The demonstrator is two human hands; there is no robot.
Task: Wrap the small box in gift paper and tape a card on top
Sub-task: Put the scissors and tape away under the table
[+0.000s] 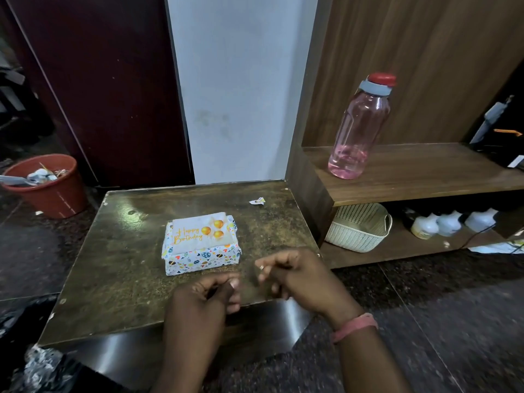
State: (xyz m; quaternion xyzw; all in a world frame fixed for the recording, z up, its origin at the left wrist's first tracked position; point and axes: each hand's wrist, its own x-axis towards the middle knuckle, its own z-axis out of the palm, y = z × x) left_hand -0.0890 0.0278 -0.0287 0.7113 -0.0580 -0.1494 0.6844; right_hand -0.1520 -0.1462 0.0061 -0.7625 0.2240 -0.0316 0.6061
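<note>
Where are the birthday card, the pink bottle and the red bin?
birthday card (200, 232), head view, middle of its face
pink bottle (355, 131), head view, clear body
red bin (56, 194), head view, outer wall

Views: one only, a wide-angle camera worn on the person's head.
Facing: forward and down onto a low table (119, 268).
Nearness: close; the left hand (202, 300) and right hand (297, 275) sit low in frame, over the table's near edge.
Reach: wall behind, a red bin (54, 191) at far left, a wooden shelf (411, 174) at right.
Distortion: straight edges bow toward the frame's sides.
</note>
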